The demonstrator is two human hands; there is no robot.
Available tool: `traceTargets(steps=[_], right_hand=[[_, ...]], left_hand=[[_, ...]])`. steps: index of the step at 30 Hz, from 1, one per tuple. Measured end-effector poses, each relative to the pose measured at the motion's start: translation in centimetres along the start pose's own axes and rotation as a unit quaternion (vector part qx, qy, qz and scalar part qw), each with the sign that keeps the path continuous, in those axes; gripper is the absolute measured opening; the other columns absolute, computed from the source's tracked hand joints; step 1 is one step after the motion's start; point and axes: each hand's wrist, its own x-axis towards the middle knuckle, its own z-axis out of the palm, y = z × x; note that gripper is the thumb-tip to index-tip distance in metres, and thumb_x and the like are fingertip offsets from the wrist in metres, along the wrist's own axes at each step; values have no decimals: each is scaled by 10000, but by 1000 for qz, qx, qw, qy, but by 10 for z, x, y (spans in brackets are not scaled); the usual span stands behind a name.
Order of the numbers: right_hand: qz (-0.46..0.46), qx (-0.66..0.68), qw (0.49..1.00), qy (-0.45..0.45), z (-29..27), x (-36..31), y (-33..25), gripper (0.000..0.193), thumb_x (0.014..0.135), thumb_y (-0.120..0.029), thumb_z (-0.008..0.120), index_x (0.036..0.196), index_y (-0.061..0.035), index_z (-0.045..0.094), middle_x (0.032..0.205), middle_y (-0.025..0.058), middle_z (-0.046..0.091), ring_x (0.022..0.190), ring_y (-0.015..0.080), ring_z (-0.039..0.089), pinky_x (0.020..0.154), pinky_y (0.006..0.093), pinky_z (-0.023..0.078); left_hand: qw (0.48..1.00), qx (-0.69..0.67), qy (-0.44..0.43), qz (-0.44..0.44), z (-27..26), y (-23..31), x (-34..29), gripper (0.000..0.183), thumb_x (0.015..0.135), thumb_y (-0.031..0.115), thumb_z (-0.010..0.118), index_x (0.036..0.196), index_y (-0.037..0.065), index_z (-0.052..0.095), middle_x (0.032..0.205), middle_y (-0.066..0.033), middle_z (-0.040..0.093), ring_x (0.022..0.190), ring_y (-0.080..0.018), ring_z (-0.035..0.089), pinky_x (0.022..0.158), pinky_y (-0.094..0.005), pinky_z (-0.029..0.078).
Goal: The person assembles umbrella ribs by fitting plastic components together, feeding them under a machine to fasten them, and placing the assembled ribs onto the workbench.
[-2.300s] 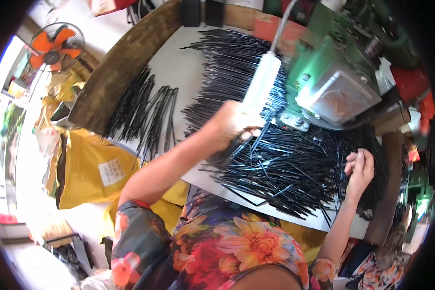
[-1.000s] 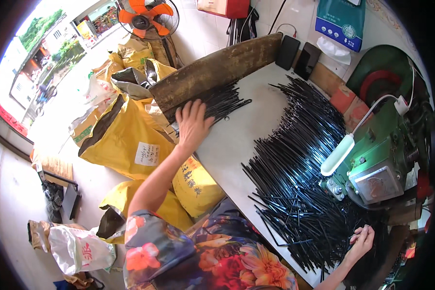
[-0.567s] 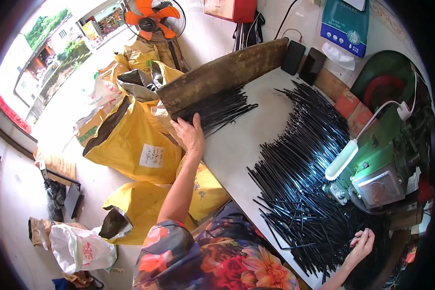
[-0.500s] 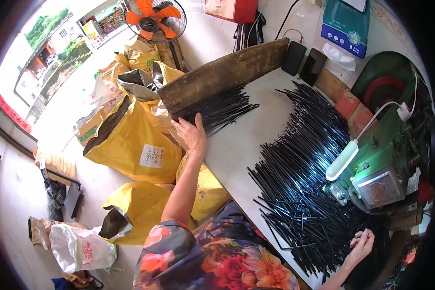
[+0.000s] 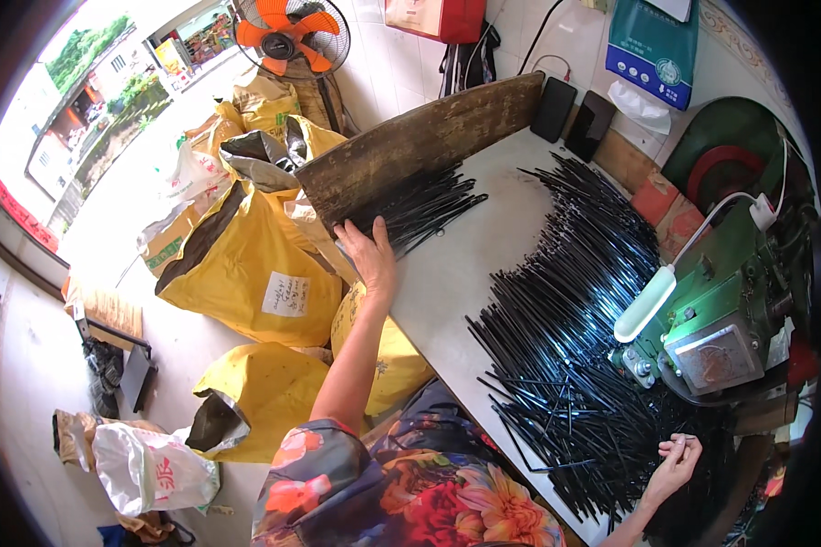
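In the head view, the person's left hand point(image 5: 371, 260) lies left of the frame's centre, fingers extended and slightly apart, at the near end of a small bundle of black strips point(image 5: 429, 208) beside a wooden board point(image 5: 420, 132). A larger spread of black strips point(image 5: 570, 292) covers the counter point(image 5: 442, 287) right of centre, under a white lamp point(image 5: 646, 304). The right hand point(image 5: 673, 467), lower right, has curled fingers near the pile; whether they grip anything cannot be told.
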Motion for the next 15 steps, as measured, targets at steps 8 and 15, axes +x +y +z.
traceTargets(steps=[8, 15], right_hand=[[5, -10, 999, -39, 2, -11, -1, 75, 886, -68, 413, 897, -7, 457, 773, 61, 519, 595, 100, 495, 533, 216, 418], [35, -6, 999, -9, 9, -19, -25, 95, 841, -57, 492, 900, 5, 535, 821, 53, 555, 664, 103, 541, 629, 212, 435]], left_hand=[[1000, -11, 13, -7, -13, 3, -3, 612, 856, 330, 461, 1202, -143, 283, 1304, -321, 182, 1219, -406, 212, 1007, -400, 196], [995, 31, 10, 94, -9, -9, 10, 429, 787, 257, 558, 974, -121, 479, 1000, -248, 475, 933, -348, 443, 834, -412, 342]])
